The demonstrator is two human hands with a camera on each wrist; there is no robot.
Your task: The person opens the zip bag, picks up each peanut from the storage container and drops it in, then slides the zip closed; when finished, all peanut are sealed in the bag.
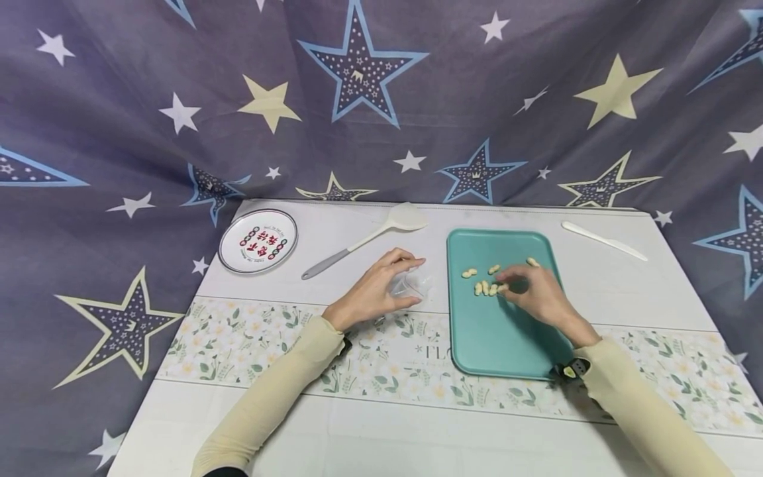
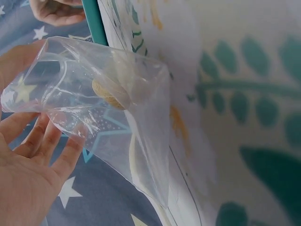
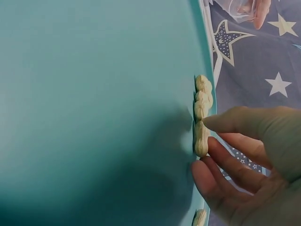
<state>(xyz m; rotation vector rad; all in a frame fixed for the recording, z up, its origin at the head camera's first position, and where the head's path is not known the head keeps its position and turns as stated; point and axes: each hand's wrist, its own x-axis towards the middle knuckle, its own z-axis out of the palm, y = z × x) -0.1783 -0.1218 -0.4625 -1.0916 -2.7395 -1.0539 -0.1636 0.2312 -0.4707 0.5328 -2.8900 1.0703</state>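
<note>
My left hand point(image 1: 378, 288) holds a clear plastic bag point(image 2: 141, 84) beside the tray, its thumb and fingers spread at the bag's mouth. Through the film in the left wrist view shows one peanut point(image 2: 107, 94). Over the teal tray point(image 1: 501, 351), my right hand point(image 1: 542, 297) pinches an unshelled peanut point(image 3: 201, 141) between thumb and fingers. That peanut lies at the end of a short row of peanuts point(image 1: 485, 287) on the tray. Other peanuts point(image 1: 469, 273) lie apart, one point(image 1: 532, 262) near the tray's far right edge.
A round white plate point(image 1: 238, 255) with red lettering stands at the back left. Between it and the tray lies a spatula point(image 1: 381, 228) with a grey handle. A white knife point(image 1: 605, 240) rests to the tray's right. Behind the table point(image 1: 381, 430) hangs a star-patterned cloth point(image 1: 417, 86).
</note>
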